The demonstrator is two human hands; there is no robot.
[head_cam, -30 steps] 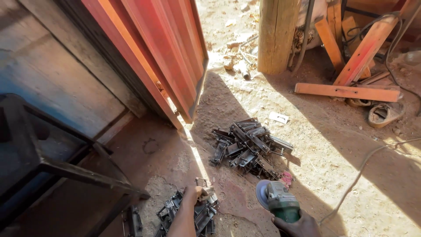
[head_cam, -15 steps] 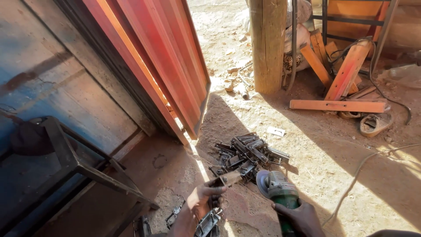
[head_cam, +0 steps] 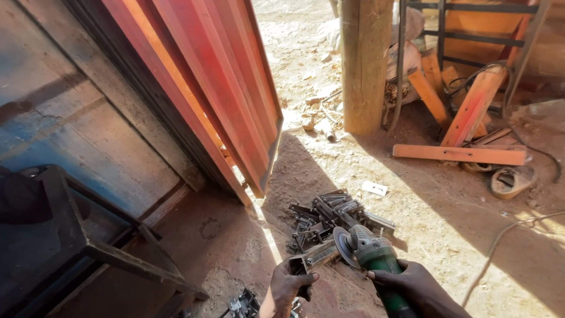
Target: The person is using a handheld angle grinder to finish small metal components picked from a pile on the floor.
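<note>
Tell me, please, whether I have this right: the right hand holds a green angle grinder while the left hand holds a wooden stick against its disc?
Not quite: in the head view the left hand holds a small metal piece, not wood. The right hand does hold the green angle grinder.

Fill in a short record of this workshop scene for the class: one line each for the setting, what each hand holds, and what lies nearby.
Setting: dirt ground outdoors, part sun, part shade
Left hand: grips a short metal piece, its end raised near the disc
Right hand: holds a green angle grinder
Just beyond the hands: pile of dark metal pieces
Left side: red corrugated sheet leaning, dark metal frame
Background: wooden post, orange bars
</note>
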